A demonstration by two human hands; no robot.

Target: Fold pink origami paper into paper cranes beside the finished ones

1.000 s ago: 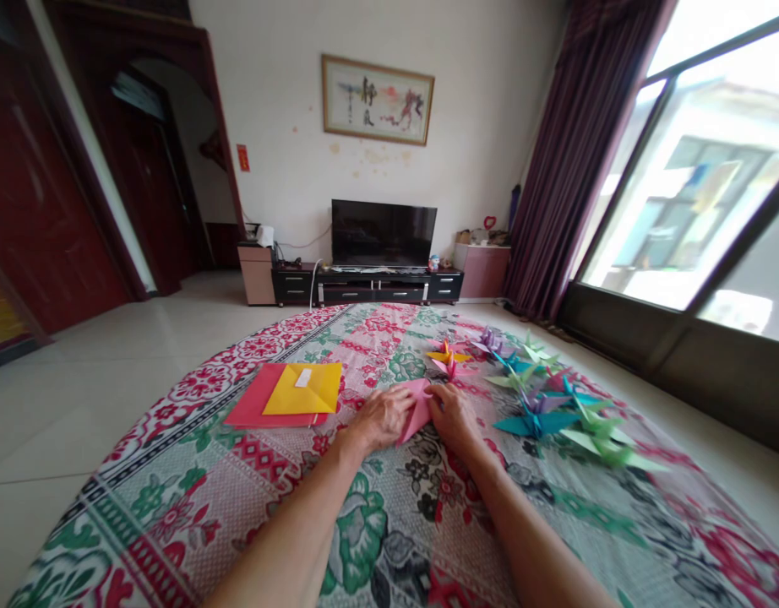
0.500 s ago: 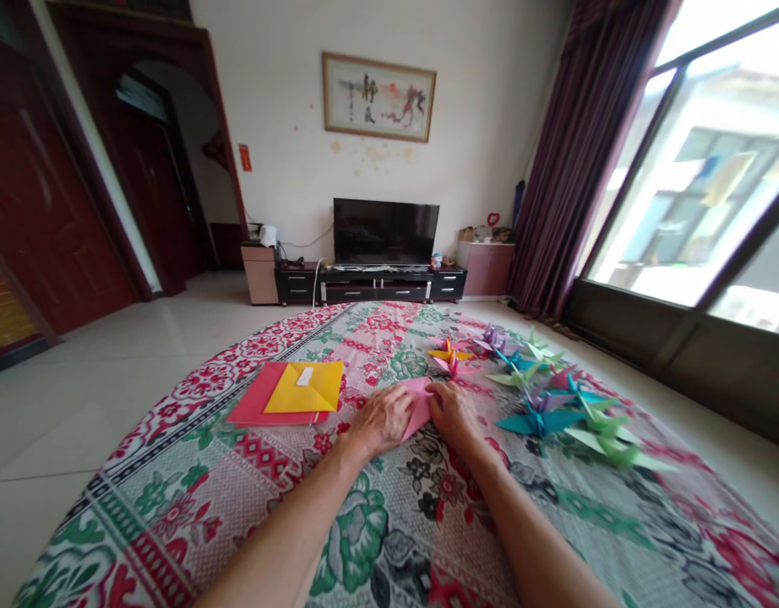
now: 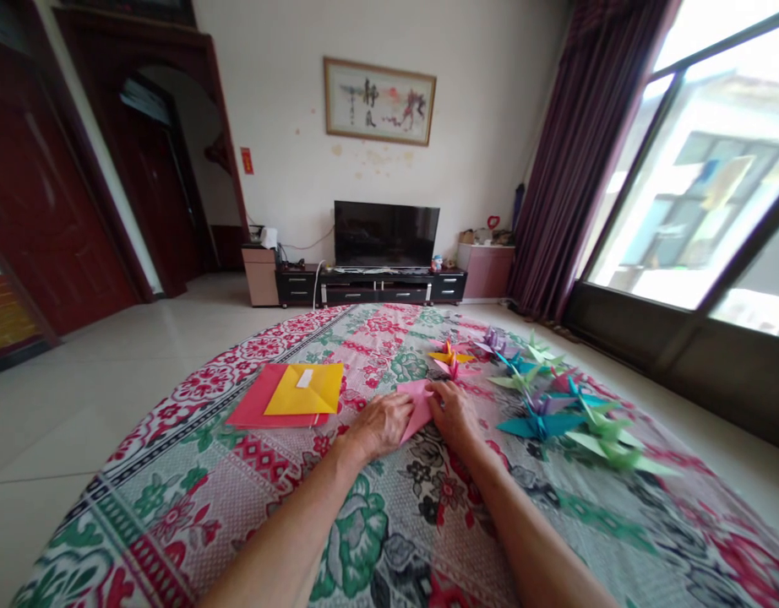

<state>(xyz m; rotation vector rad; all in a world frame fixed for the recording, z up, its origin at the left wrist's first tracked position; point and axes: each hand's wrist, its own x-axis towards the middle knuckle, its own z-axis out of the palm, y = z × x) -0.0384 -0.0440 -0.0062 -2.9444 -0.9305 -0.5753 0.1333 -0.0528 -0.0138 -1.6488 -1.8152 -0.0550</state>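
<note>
A folded piece of pink origami paper [image 3: 420,412] lies on the patterned tablecloth in front of me, between my two hands. My left hand [image 3: 383,424] rests on its left side, with the fingers bent and pressed on the paper. At the upper right edge, my right hand [image 3: 454,414] pinches the paper between thumb and fingers. Just beyond the hands sit a pink paper crane [image 3: 454,368] and an orange paper crane [image 3: 449,355]. To the left lies a stack of red paper [image 3: 253,405] with a yellow paper [image 3: 313,397] on top.
Several finished paper cranes stand to the right, among them a blue crane [image 3: 542,422] and a green crane [image 3: 618,446]. The round table's cloth [image 3: 193,473] covers everything beneath. Past the far edge are a TV [image 3: 387,235] and a low cabinet [image 3: 357,291].
A little more of the pink paper shows beside my left fingers. Both hands stay in nearly the same place, and the view has shifted very slightly.
</note>
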